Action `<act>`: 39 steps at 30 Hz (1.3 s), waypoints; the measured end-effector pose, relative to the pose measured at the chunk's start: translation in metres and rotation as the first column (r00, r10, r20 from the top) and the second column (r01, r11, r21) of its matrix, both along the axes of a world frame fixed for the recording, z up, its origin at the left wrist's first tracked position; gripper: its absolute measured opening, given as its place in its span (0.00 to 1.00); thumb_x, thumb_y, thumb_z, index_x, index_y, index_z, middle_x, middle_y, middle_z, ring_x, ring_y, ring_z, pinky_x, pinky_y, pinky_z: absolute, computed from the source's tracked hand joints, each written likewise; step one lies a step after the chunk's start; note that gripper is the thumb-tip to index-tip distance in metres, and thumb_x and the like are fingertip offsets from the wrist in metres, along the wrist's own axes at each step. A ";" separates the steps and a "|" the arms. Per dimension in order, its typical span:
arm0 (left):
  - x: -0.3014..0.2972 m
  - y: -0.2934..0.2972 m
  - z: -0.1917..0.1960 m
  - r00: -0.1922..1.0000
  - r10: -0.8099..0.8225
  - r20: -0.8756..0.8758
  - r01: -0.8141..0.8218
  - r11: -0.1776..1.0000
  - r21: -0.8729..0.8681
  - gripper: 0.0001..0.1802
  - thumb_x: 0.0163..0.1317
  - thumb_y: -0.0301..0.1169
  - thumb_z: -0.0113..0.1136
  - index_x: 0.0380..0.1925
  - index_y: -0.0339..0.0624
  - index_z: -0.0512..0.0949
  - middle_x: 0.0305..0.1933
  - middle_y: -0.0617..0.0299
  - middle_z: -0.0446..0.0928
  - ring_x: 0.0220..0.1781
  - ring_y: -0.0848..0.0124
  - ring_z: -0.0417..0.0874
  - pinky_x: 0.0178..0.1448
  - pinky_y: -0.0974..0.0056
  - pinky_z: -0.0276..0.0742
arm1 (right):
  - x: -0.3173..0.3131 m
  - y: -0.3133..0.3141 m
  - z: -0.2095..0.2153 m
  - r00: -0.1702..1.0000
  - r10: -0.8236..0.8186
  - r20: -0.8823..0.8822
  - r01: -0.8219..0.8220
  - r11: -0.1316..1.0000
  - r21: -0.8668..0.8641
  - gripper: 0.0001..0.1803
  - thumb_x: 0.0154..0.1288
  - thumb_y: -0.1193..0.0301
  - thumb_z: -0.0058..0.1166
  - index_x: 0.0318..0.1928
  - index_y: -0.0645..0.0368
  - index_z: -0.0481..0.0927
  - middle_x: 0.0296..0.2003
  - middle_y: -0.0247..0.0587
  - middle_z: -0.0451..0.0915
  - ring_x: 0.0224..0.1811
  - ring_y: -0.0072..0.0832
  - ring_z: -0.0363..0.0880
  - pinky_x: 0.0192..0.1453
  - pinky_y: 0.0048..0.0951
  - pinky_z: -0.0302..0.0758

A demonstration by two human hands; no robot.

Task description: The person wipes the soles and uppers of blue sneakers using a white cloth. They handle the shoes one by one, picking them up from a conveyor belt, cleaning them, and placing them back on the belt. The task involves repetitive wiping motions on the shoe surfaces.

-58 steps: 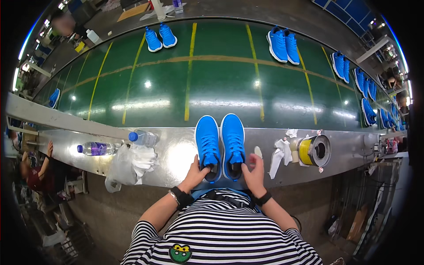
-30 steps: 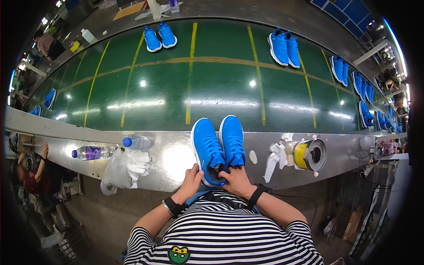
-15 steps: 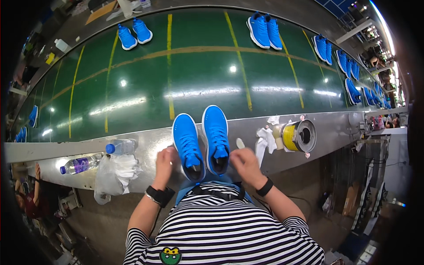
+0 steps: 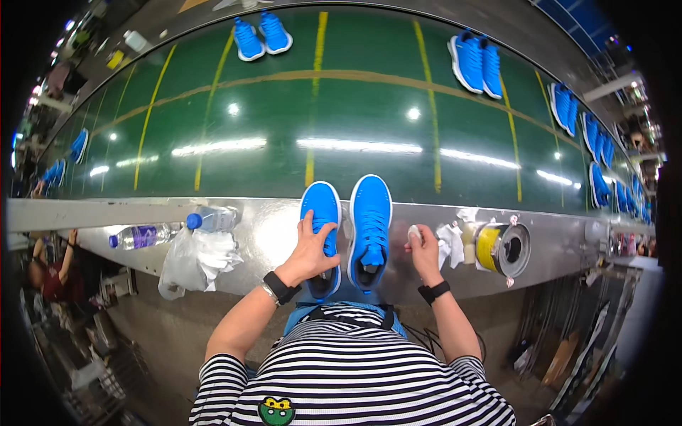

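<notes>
Blue mesh trainers with white soles, a pair, stand side by side on the brushed-metal ledge (image 4: pixel 270 231) right in front of the person: the left blue trainer (image 4: pixel 321 234) and the right blue trainer (image 4: pixel 369 231), long axes running straight away from the body, toes toward the belt, heel openings nearest the striped shirt. The left hand (image 4: pixel 309 248) lies over the left trainer, fingers spread across its laces and gripping the upper. The right hand (image 4: pixel 424 252) sits just beside the right trainer, curled into a loose fist around a small pale object (image 4: pixel 414 231) that is too small to identify.

On the ledge to the left lie two clear plastic bottles with blue caps (image 4: pixel 177 227), their contents unclear, beside a crumpled clear plastic bag (image 4: pixel 192 259). To the right are white rags (image 4: pixel 450 241) and a yellow roll in a round metal holder (image 4: pixel 501 248).

Beyond the ledge runs a glossy green conveyor belt with yellow lines (image 4: pixel 355 121), carrying further pairs of blue trainers (image 4: pixel 474 62) across a factory hall.
</notes>
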State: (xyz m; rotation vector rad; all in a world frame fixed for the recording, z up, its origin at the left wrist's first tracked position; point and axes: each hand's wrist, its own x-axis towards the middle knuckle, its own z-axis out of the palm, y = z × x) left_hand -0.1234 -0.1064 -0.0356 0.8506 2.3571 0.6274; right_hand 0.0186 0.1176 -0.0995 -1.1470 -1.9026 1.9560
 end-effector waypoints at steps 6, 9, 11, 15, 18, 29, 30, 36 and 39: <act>0.013 -0.039 0.015 0.996 -0.093 0.005 0.093 0.981 -0.169 0.37 0.35 0.33 0.64 0.52 0.50 0.65 0.63 0.30 0.42 0.60 0.33 0.50 0.53 0.40 0.66 | -0.071 -0.019 0.079 0.924 0.371 -0.095 -0.378 0.924 -0.064 0.09 0.64 0.72 0.44 0.42 0.62 0.72 0.22 0.32 0.73 0.23 0.17 0.71 0.25 0.19 0.67; 0.014 -0.049 0.015 1.000 -0.025 -0.009 0.023 0.989 -0.149 0.36 0.36 0.31 0.63 0.52 0.51 0.66 0.62 0.28 0.44 0.58 0.34 0.53 0.57 0.42 0.63 | -0.088 -0.044 0.089 0.830 0.556 -0.052 -0.549 0.830 0.099 0.08 0.61 0.70 0.48 0.36 0.62 0.73 0.22 0.35 0.74 0.24 0.20 0.71 0.29 0.23 0.68; 0.017 -0.057 0.020 1.000 0.018 -0.015 -0.021 0.987 -0.160 0.35 0.36 0.30 0.62 0.51 0.51 0.66 0.61 0.27 0.44 0.57 0.35 0.54 0.60 0.44 0.60 | -0.085 -0.068 0.099 0.786 0.618 -0.012 -0.613 0.782 0.115 0.08 0.60 0.70 0.50 0.33 0.62 0.73 0.21 0.34 0.73 0.24 0.19 0.70 0.29 0.22 0.68; 0.018 -0.075 0.027 1.000 -0.028 0.006 0.029 0.971 -0.238 0.35 0.36 0.29 0.62 0.52 0.51 0.65 0.62 0.30 0.44 0.58 0.35 0.53 0.56 0.41 0.63 | -0.054 -0.113 0.093 0.819 0.574 0.002 -0.568 0.810 -0.144 0.06 0.57 0.71 0.54 0.29 0.60 0.73 0.21 0.25 0.69 0.24 0.10 0.64 0.28 0.16 0.62; 0.014 -0.094 0.025 0.994 -0.105 0.007 0.103 0.961 -0.258 0.35 0.37 0.30 0.62 0.51 0.52 0.66 0.63 0.33 0.44 0.59 0.36 0.52 0.53 0.38 0.64 | -0.031 -0.136 0.064 0.847 0.522 0.102 -0.512 0.852 -0.109 0.06 0.52 0.71 0.54 0.27 0.62 0.75 0.18 0.29 0.71 0.23 0.14 0.67 0.27 0.21 0.66; 0.004 -0.105 0.018 0.980 -0.200 -0.010 0.194 0.961 -0.194 0.37 0.41 0.34 0.64 0.56 0.52 0.63 0.63 0.33 0.43 0.61 0.33 0.49 0.52 0.37 0.65 | -0.015 -0.128 0.066 0.983 0.110 0.145 -0.147 0.950 0.277 0.07 0.60 0.72 0.51 0.30 0.63 0.73 0.22 0.28 0.69 0.27 0.13 0.64 0.31 0.18 0.64; 0.002 -0.103 0.017 0.978 -0.204 -0.030 0.196 0.966 -0.169 0.39 0.41 0.35 0.64 0.58 0.51 0.61 0.63 0.33 0.42 0.62 0.33 0.49 0.52 0.37 0.65 | -0.018 -0.133 0.066 0.992 0.104 0.079 -0.124 0.937 0.326 0.06 0.61 0.72 0.50 0.32 0.63 0.73 0.23 0.29 0.69 0.28 0.14 0.64 0.32 0.18 0.65; -0.001 -0.088 0.010 0.986 -0.166 -0.003 0.159 0.947 -0.279 0.47 0.42 0.34 0.64 0.63 0.47 0.51 0.64 0.32 0.40 0.62 0.32 0.49 0.52 0.37 0.65 | -0.094 -0.170 0.062 0.926 0.368 -0.084 -0.309 0.867 0.391 0.05 0.56 0.77 0.51 0.35 0.62 0.74 0.31 0.46 0.73 0.31 0.38 0.73 0.35 0.31 0.70; -0.003 -0.091 0.006 0.989 -0.146 -0.018 0.136 0.957 -0.257 0.47 0.41 0.32 0.63 0.63 0.46 0.50 0.65 0.33 0.41 0.62 0.32 0.49 0.52 0.36 0.65 | -0.118 -0.174 0.033 0.912 0.397 -0.103 -0.305 0.824 0.477 0.05 0.55 0.78 0.51 0.34 0.61 0.73 0.29 0.46 0.72 0.31 0.42 0.73 0.35 0.35 0.70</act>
